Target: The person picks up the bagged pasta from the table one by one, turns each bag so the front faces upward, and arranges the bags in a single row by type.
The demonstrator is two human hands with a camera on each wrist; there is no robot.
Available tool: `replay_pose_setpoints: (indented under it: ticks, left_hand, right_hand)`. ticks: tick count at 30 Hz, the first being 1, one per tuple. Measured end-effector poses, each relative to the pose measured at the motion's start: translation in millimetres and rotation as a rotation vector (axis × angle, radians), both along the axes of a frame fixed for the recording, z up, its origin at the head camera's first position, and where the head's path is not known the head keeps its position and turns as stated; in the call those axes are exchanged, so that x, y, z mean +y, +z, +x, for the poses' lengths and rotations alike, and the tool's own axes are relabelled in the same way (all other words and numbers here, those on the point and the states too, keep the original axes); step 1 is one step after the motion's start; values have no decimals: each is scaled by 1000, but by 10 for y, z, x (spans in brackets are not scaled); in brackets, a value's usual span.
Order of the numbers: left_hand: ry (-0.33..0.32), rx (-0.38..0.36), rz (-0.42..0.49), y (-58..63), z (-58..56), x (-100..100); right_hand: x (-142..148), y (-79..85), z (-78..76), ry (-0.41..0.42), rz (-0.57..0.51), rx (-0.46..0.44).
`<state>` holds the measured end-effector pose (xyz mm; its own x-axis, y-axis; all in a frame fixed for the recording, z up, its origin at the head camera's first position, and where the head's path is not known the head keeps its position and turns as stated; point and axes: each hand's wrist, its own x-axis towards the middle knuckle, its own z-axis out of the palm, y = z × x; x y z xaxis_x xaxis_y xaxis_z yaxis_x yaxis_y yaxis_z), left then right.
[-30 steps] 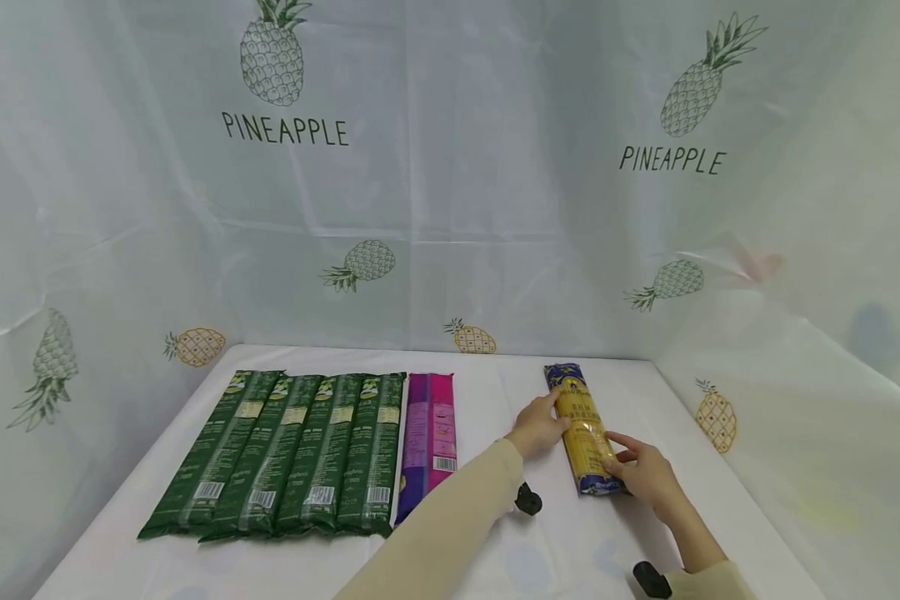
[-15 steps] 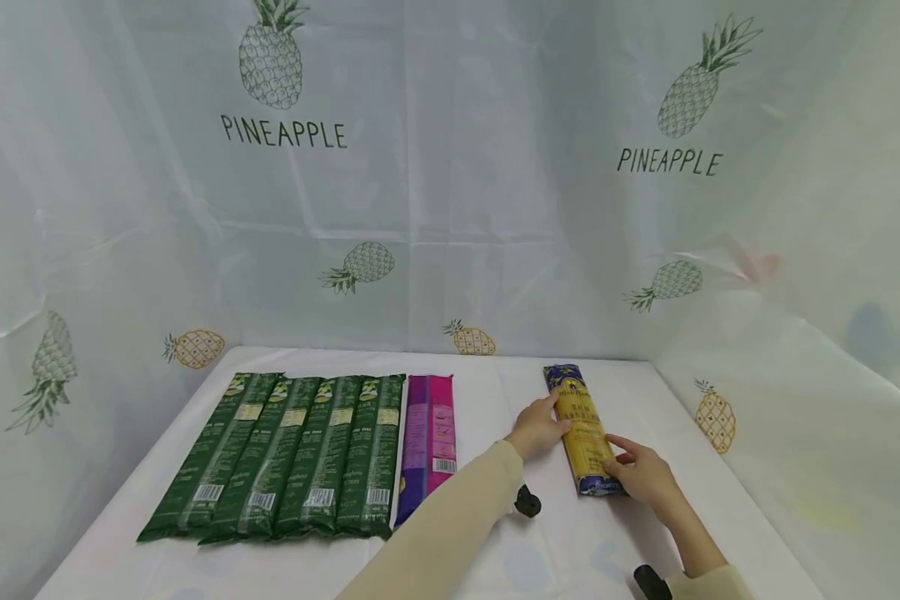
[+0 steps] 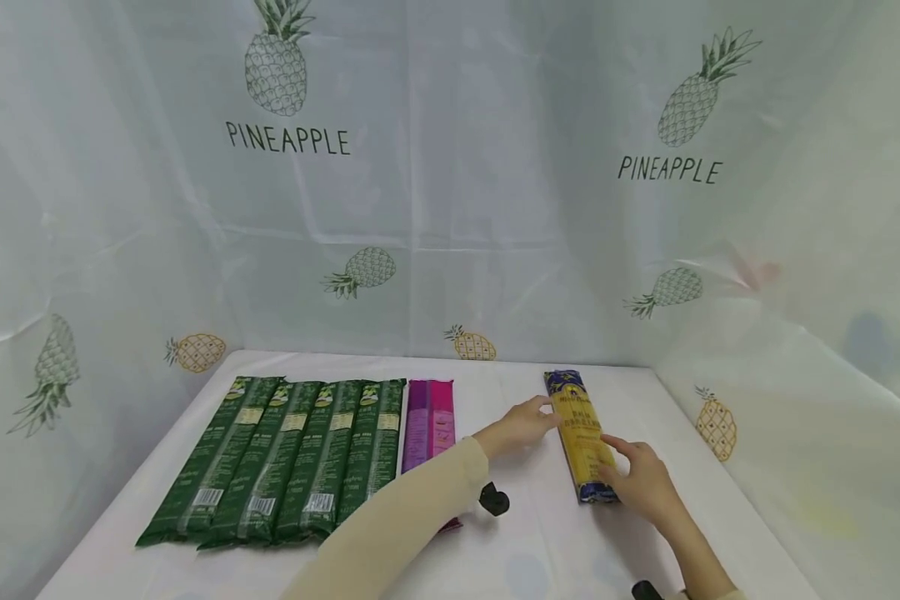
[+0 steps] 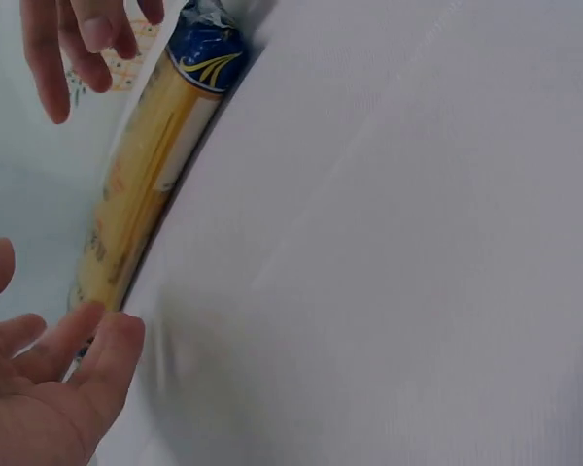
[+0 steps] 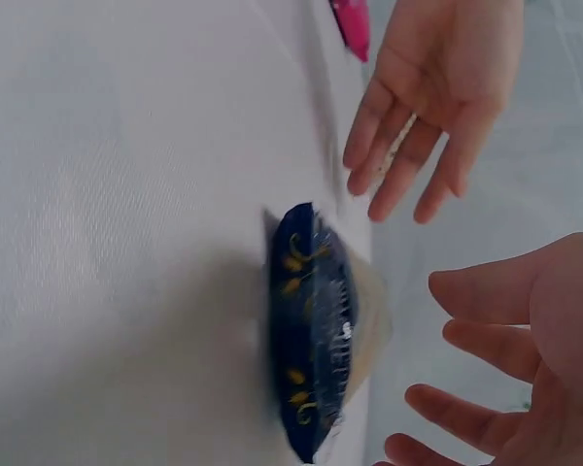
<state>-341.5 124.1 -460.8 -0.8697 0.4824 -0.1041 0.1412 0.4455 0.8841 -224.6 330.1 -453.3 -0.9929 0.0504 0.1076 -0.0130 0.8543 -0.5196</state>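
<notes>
A yellow spaghetti packet point(image 3: 581, 433) with dark blue ends lies tilted on the right part of the white table. My left hand point(image 3: 521, 427) hovers at its left side, fingers extended and parted from it. Over its lower right edge is my right hand point(image 3: 643, 483), fingers spread and holding nothing. In the left wrist view the packet point(image 4: 141, 184) runs between both hands. The right wrist view shows the blue end of the packet point(image 5: 316, 330), with a gap between it and the fingers of my right hand point(image 5: 525, 369).
Several dark green packets point(image 3: 270, 462) lie side by side on the left of the table. Beside them is a purple and pink packet point(image 3: 431, 417), partly hidden by my left sleeve point(image 3: 405, 517). A pineapple-print curtain point(image 3: 487, 167) encloses the table point(image 3: 540, 533) at the back and sides.
Both hands held the yellow spaghetti packet earlier and have now let go. My left hand has drawn back to the left; the fingers of my right hand have opened. The packet stays in place.
</notes>
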Motion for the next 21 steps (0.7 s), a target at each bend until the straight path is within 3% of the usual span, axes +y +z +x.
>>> replay_pose_setpoints:
  ticks: [5,9,15,21]
  left_hand:
    - [7,84,-11,137,-89,-452]
    - [32,166,-44,247,-155,-892]
    - [66,232,-101,266,-171,-1446]
    - [114,266,-136,216,-168,-1821]
  right_hand:
    - [-135,83,163,45,-14,131]
    - [-283,136,239,83,-93,147]
    - [-639,152,301,102,-294,17]
    - [-1066,102,334,91,-513,-104]
